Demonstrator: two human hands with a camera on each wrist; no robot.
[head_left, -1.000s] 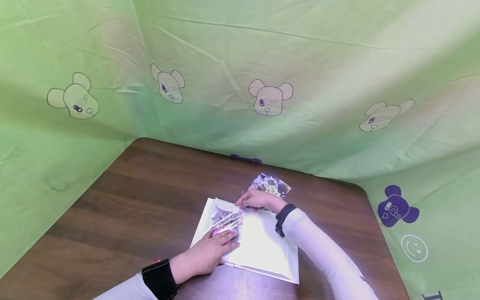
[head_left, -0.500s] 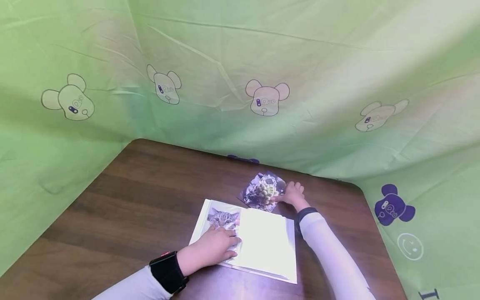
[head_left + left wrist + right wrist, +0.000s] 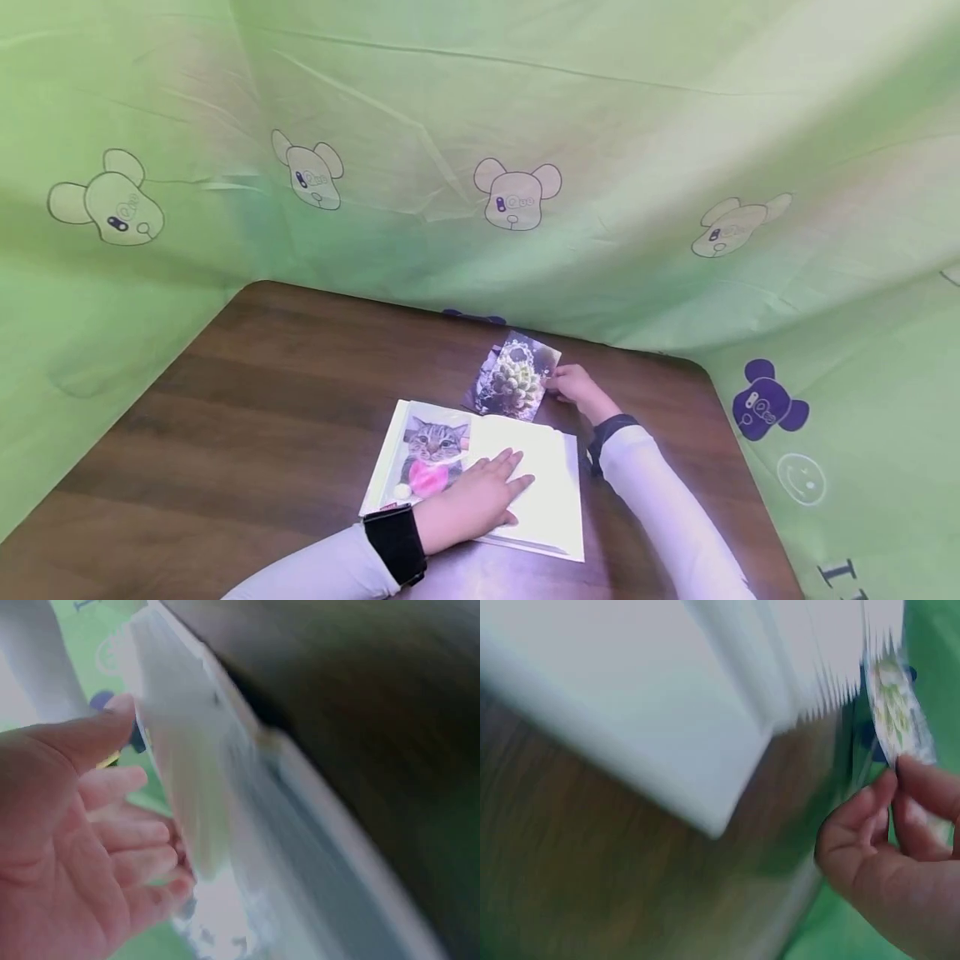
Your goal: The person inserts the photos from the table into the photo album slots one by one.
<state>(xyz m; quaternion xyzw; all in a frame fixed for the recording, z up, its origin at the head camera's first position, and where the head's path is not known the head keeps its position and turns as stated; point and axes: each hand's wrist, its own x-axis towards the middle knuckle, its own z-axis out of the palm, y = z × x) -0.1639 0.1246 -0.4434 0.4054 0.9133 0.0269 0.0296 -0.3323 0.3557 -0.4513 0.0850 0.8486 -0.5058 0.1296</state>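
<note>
An open photo album (image 3: 551,492) with white pages lies on the table. Its left page carries a cat photo (image 3: 437,446) with a pink patch, under clear film. My left hand (image 3: 474,502) is spread low over the right page, fingers straight; in the left wrist view its palm (image 3: 75,870) shows nothing held. Whether those fingers touch the page I cannot tell. Behind the album, my right hand (image 3: 577,390) pinches the right edge of a succulent photo (image 3: 517,377) between thumb and fingers, which the right wrist view confirms. Part of another dark print (image 3: 482,385) peeks out beneath it.
The brown wooden table (image 3: 262,400) has rounded far corners. A green curtain (image 3: 420,250) with bear-head drawings hangs close behind its far edge and along both sides. Album and photos lie right of the table's middle.
My right hand went from the album's film to the succulent photo and now grips and shifts it. My left hand slid right, from the cat photo to the right page, uncovering the cat.
</note>
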